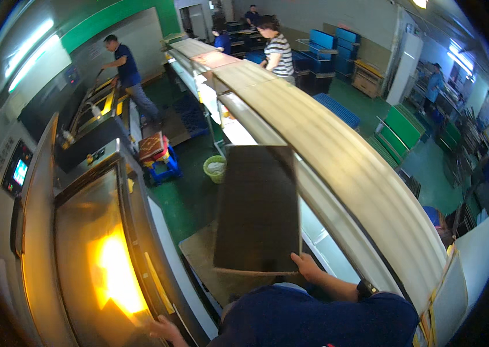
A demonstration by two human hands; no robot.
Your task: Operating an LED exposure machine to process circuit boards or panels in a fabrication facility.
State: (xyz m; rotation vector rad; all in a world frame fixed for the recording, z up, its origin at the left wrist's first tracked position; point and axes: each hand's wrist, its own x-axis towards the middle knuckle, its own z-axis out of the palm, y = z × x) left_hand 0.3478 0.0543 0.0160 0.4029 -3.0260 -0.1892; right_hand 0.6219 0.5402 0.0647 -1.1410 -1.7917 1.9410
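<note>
A dark, flat rectangular panel (257, 211) with a thin pale edge is held up in front of me. My right hand (307, 267) grips it at its lower right corner, fingers closed on the edge. Low at the left, my left hand (166, 329) lies by the near edge of an exposure-type machine, its fingers apart and nothing seen in them. That machine's flat bed (85, 231) glows bright yellow, and its tall lid (39, 214) stands raised on the left side. The panel is apart from the bed.
A long, pale-topped light table (337, 144) curves along my right, lit underneath. A green basket (215, 168) and a blue stool (164, 168) stand on the floor ahead. Co-workers (126, 72) stand farther off. Green racks (397, 133) are at the right.
</note>
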